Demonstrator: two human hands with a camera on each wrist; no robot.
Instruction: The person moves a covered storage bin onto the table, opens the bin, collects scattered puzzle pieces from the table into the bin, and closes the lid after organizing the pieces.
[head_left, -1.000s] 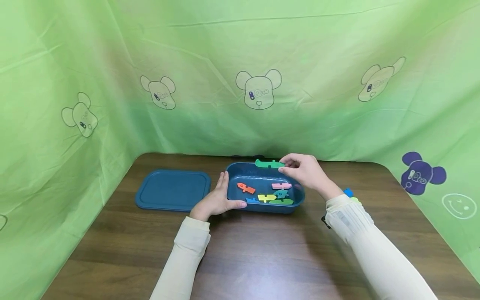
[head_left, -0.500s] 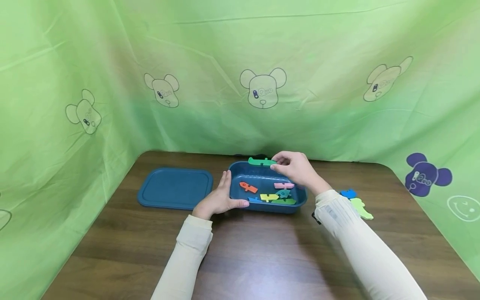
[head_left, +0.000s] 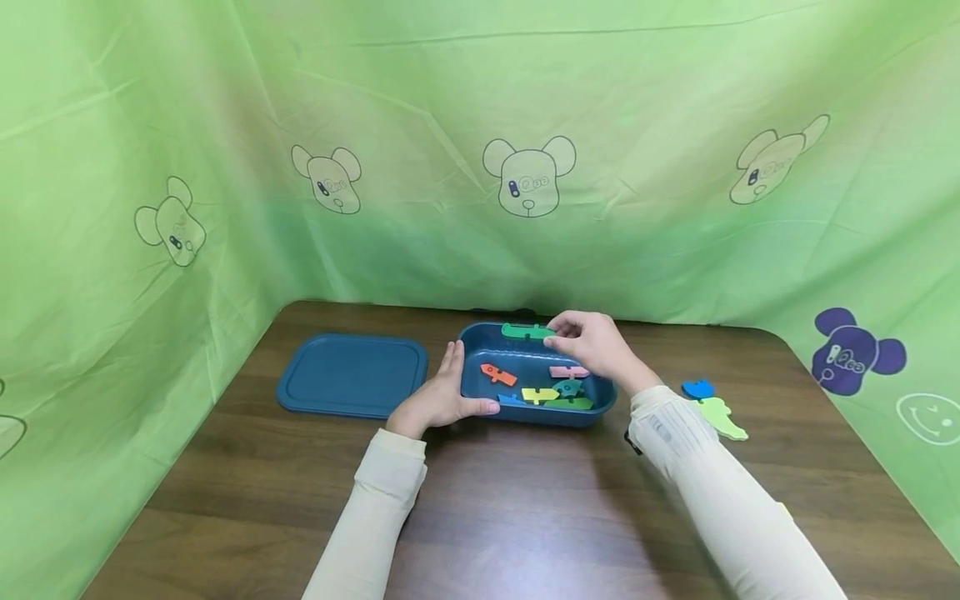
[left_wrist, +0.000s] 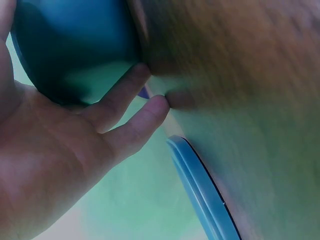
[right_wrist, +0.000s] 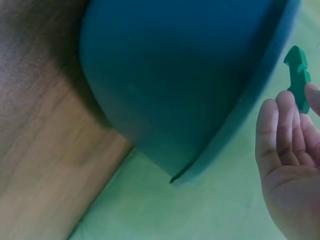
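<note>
A blue rectangular box [head_left: 540,413] stands uncovered at the back of the table. My left hand [head_left: 435,400] rests on its left front corner, straight fingers along the left wall and thumb on the front rim. Between thumb and fingertips my right hand [head_left: 596,343] pinches a long, flat green notched puzzle piece [head_left: 525,332], held level by the box's back rim. The right wrist view also shows this green piece [right_wrist: 298,80] above the hand. Inside the box lie an orange piece [head_left: 498,374], a pink piece [head_left: 567,372], a yellow piece [head_left: 538,395] and several blue, teal and green ones.
The blue lid [head_left: 352,375] lies flat on the wooden table [head_left: 480,500], left of the box. A blue piece [head_left: 698,388] and a light-green piece [head_left: 722,417] lie to the right, past the right sleeve. Green patterned cloth [head_left: 420,225] hangs behind and at both sides.
My right hand has carried the green piece leftward over the box, then lowered it slightly toward the back rim. My left hand keeps its place on the corner. The head view has shifted a little.
</note>
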